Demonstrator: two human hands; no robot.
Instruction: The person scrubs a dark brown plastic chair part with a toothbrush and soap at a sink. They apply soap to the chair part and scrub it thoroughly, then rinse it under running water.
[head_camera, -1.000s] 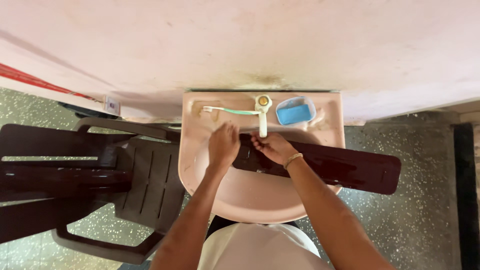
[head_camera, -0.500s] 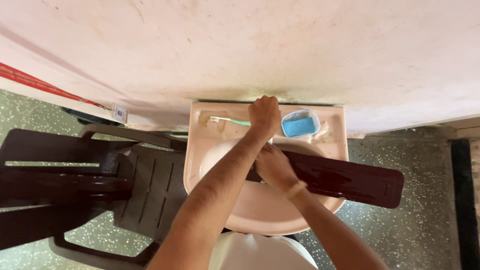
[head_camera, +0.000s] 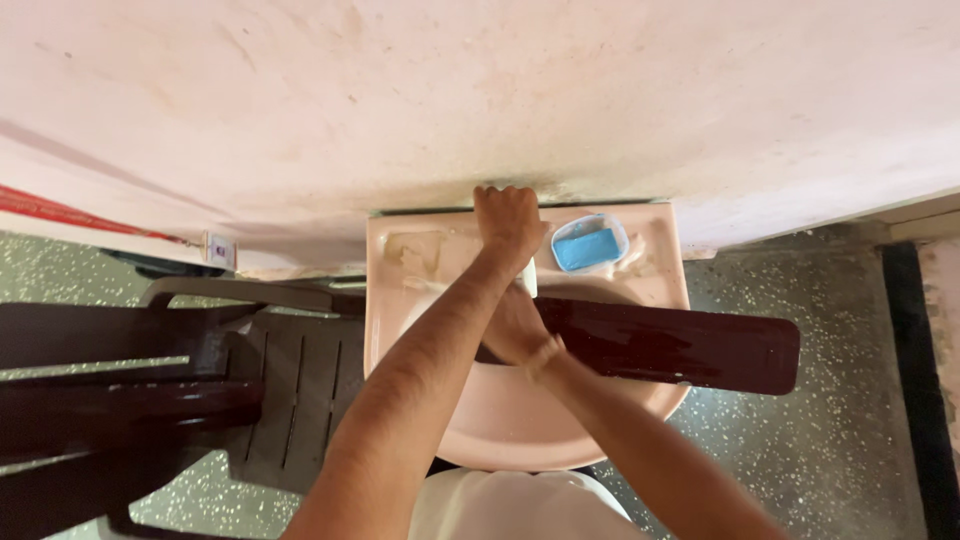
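My left hand (head_camera: 508, 222) reaches to the back of a pink wash basin (head_camera: 560, 440) and is closed over the tap, which it hides almost fully. My right hand (head_camera: 515, 330), with a band on the wrist, grips the left end of a long flat dark brown board (head_camera: 680, 345). The board lies across the basin and sticks out past its right rim. A blue soap bar in a clear dish (head_camera: 588, 243) rests on the basin's back ledge, just right of my left hand.
Dark brown plastic chairs (head_camera: 250, 380) stand close against the basin's left side. A stained pale wall (head_camera: 480, 90) rises behind the basin. Speckled floor (head_camera: 830, 450) lies to the right, with a dark strip (head_camera: 905, 400) near the right edge.
My left hand left the board, rose to the back of the basin and closed over the tap. My right hand kept hold of the board.
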